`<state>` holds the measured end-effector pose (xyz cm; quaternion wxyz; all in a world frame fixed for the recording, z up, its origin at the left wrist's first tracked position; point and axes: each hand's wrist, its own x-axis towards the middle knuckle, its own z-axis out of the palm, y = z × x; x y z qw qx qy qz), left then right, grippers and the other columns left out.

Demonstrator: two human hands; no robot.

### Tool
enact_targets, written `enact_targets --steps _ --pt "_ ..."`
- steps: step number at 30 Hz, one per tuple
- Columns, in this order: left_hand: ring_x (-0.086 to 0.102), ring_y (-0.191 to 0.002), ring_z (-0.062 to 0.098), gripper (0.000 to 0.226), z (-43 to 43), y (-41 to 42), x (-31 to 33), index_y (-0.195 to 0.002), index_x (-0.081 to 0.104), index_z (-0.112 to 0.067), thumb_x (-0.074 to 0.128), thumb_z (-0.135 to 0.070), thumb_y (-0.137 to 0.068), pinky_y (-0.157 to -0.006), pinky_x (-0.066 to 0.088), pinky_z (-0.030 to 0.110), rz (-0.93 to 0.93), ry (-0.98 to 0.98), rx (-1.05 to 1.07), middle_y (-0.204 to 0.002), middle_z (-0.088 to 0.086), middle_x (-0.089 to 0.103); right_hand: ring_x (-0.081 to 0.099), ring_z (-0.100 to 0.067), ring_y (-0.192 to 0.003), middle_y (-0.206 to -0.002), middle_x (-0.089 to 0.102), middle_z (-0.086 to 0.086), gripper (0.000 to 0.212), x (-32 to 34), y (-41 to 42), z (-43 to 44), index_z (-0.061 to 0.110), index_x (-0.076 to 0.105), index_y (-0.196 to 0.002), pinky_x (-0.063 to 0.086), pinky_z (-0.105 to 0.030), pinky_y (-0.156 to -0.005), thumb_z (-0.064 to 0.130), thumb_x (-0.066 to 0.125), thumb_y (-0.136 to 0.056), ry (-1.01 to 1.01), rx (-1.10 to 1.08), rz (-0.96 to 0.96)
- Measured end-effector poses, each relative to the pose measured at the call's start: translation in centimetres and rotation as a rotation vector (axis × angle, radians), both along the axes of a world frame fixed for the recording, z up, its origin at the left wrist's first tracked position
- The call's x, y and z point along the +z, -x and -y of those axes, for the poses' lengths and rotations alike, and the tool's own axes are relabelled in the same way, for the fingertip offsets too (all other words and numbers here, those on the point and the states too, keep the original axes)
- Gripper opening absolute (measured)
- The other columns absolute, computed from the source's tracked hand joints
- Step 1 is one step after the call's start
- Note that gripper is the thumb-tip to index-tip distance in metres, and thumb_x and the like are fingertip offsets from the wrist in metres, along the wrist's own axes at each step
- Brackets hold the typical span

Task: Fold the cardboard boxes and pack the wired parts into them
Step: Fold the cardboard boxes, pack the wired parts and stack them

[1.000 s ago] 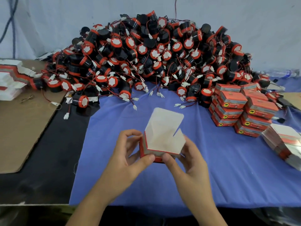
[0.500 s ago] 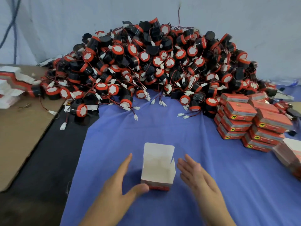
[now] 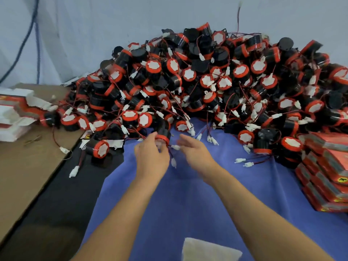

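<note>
— Blue-clothed counter (image 3: 244,204), pale wall (image 3: 94,34) behind. Where are the wired parts?
— Heaped in a big pile (image 3: 207,81) along the far side: black drums with red rims, wires and white plugs all tangled.
— And the hands?
— Both are at the pile's front edge. The left hand (image 3: 150,155) curls its fingers round one wired part (image 3: 163,135), with wires hanging below it. The right hand (image 3: 190,149) is just beside it, fingers straight, grasping nothing.
— The box?
— An open cardboard box (image 3: 209,249) sits at the near edge between the forearms, well apart from both hands. Closed red boxes (image 3: 329,166) are stacked on the right.
</note>
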<state>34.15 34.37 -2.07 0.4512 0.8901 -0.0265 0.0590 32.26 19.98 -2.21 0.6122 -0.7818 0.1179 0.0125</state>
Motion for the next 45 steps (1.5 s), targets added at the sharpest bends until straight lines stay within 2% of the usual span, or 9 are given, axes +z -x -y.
enact_targets --steps 6,14,18,21,28,31,35,37,45 --pt "0.025 -0.139 0.025 0.052 2.1 -4.3 -3.1 -0.151 0.047 -0.020 0.045 -0.047 -0.106 -0.106 0.026 0.048 0.019 -0.328 0.104 -0.126 0.003 0.067 0.060 -0.025 -0.115 -0.119 0.070 -0.001 0.048 -4.5 -4.6 -1.6 0.032 0.048 -0.148 0.046 -0.045 -0.095 0.027 0.048 -0.100 0.701 0.020 0.183" --pt "0.033 -0.131 0.022 0.056 1.7 -2.7 -3.8 -0.146 0.057 -0.027 0.059 -0.055 -0.098 -0.100 0.020 0.030 0.126 0.009 0.125 -0.120 -0.005 0.052 0.039 -0.014 -0.146 -0.150 0.052 0.005 0.051 -4.5 -3.3 -0.9 0.029 0.050 -0.150 0.034 -0.046 -0.118 0.015 0.059 -0.101 0.414 -0.110 0.378" --pt "0.055 -0.122 0.008 0.050 1.0 -0.6 -0.7 -0.137 0.062 -0.035 0.064 -0.059 -0.093 -0.103 0.047 0.025 0.152 0.219 -0.016 -0.131 -0.009 0.060 0.049 0.014 -0.128 -0.130 0.057 0.037 0.044 -2.4 -0.2 -0.9 0.031 0.058 -0.143 0.045 -0.024 -0.110 0.022 0.062 -0.100 0.216 -0.205 0.539" --pt "0.065 -0.103 -0.008 0.040 0.9 2.3 3.0 -0.122 0.065 -0.042 0.069 -0.060 -0.087 -0.085 0.052 0.012 0.161 0.438 -0.133 -0.105 -0.029 0.071 0.062 -0.001 -0.121 -0.128 0.067 0.022 0.043 0.5 3.1 -0.9 0.032 0.061 -0.139 0.051 -0.025 -0.102 0.010 0.062 -0.102 0.124 -0.239 0.659" --pt "0.073 -0.092 0.007 0.038 0.3 8.3 10.2 -0.125 0.060 -0.037 0.077 -0.041 -0.091 -0.078 0.059 0.025 0.138 0.646 -0.379 -0.102 -0.011 0.075 0.057 -0.011 -0.132 -0.143 0.059 0.015 0.052 7.8 11.1 -0.9 0.021 0.051 -0.149 0.049 -0.032 -0.107 0.006 0.063 -0.101 0.219 -0.075 0.841" --pt "0.075 -0.082 0.014 0.031 -0.3 10.9 12.0 -0.110 0.068 -0.028 0.072 -0.052 -0.090 -0.070 0.056 0.027 -0.066 0.821 -0.390 -0.095 -0.004 0.078 0.057 -0.002 -0.127 -0.134 0.064 0.017 0.045 10.1 14.0 -0.3 0.024 0.059 -0.141 0.047 -0.022 -0.104 0.013 0.068 -0.099 0.403 -0.102 0.789" --pt "0.047 -0.049 0.009 0.048 -1.8 13.8 11.7 -0.078 0.069 -0.029 0.061 -0.075 -0.085 -0.047 0.035 0.021 -0.237 0.761 -0.309 -0.063 -0.003 0.060 0.063 0.000 -0.082 -0.093 0.070 0.022 0.016 11.6 17.8 0.8 0.031 0.075 -0.107 0.046 -0.015 -0.067 0.020 0.069 -0.098 0.509 -0.124 0.598" --pt "0.042 -0.045 0.008 0.049 -2.1 15.7 11.1 -0.068 0.067 -0.028 0.059 -0.073 -0.087 -0.045 0.033 0.020 -0.286 0.743 -0.284 -0.056 -0.005 0.052 0.065 0.000 -0.087 -0.093 0.072 0.020 0.017 12.2 19.8 0.9 0.031 0.075 -0.111 0.049 -0.017 -0.072 0.036 0.066 -0.097 0.499 0.016 0.457" --pt "0.056 -0.050 0.017 0.058 -3.6 20.1 8.6 -0.122 0.057 -0.022 0.059 -0.070 -0.089 -0.042 0.039 0.023 -0.379 0.607 -0.385 -0.070 0.003 0.069 0.071 -0.012 -0.077 -0.084 0.075 0.004 0.020 11.0 24.3 -0.1 0.022 0.075 -0.107 0.057 -0.024 -0.073 0.008 0.066 -0.097 0.383 0.092 0.233"
